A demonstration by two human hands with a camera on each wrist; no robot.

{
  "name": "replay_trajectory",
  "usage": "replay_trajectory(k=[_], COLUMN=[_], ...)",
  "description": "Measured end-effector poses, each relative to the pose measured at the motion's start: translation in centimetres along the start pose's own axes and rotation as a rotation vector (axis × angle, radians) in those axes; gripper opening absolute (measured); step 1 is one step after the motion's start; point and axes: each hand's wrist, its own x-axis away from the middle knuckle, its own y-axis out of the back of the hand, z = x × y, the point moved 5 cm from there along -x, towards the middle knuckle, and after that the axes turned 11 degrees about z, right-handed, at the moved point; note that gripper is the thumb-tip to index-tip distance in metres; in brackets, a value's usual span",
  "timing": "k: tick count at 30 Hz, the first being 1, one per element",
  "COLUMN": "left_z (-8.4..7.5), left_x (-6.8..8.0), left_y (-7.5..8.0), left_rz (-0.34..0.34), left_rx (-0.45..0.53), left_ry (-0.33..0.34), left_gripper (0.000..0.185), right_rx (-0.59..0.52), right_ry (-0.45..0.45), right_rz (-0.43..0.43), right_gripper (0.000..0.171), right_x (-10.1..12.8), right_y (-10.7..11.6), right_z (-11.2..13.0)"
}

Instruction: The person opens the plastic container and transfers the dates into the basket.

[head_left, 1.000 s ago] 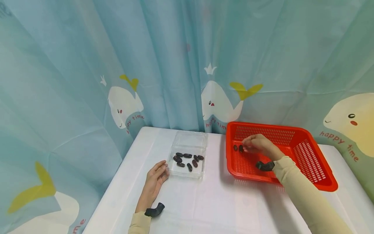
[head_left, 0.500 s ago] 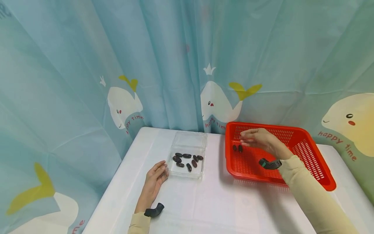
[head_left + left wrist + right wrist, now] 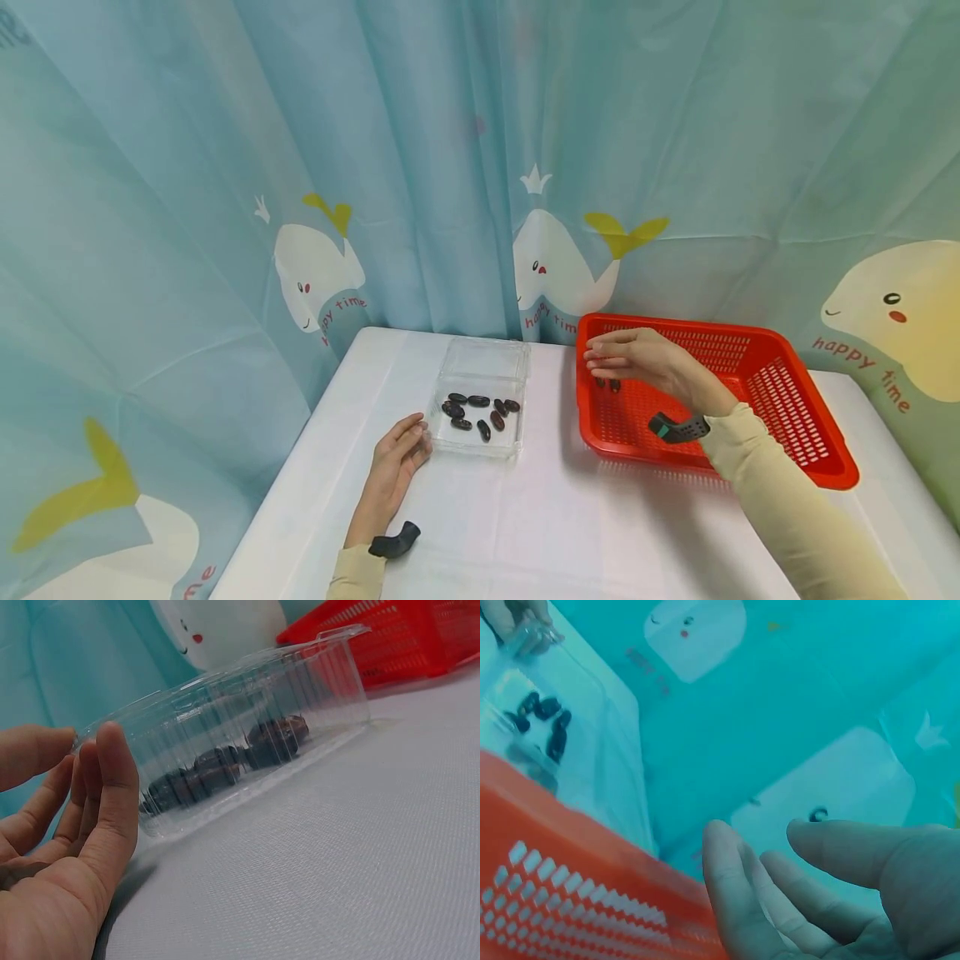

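Observation:
A clear plastic box (image 3: 483, 367) on the white table holds several dark oval dates (image 3: 480, 412); they show through its wall (image 3: 225, 769) in the left wrist view. My left hand (image 3: 397, 458) rests flat on the table, its fingertips (image 3: 112, 750) touching the box's near corner. My right hand (image 3: 633, 358) hovers with straight fingers over the left part of the red basket (image 3: 795, 408), holding nothing (image 3: 780, 900). Two dates (image 3: 607, 384) lie on the basket floor just under its fingers.
A blue curtain (image 3: 450, 167) with whale prints hangs close behind the table. The basket stands at the right back, the clear box left of it. The table's white cloth (image 3: 540, 517) spreads between me and both containers.
My right hand has lifted from the two dates in the basket and moved up and left, fingers now straight. The left hand and the box have not moved.

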Motion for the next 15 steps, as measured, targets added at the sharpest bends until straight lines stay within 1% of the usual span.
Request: replay_trajectory(k=[8,13,15], left_z=[0.1,0.0,0.0], left_x=[0.0,0.1,0.0], left_y=[0.0,0.0,0.0], left_rz=[0.002,0.003,0.008], left_rx=[-0.003,-0.016,-0.018], left_ry=[0.004,0.001,-0.001], left_gripper=[0.048,0.047,0.048], right_rx=[0.038,0.113,0.117], right_ry=[-0.056,-0.046,-0.035], right_rz=[0.039,0.105,0.140], right_gripper=[0.048,0.041,0.039], right_x=[-1.8,-2.5,-2.6], right_y=[-3.7,-5.7,-6.3], right_z=[-0.7,-1.4,-1.7])
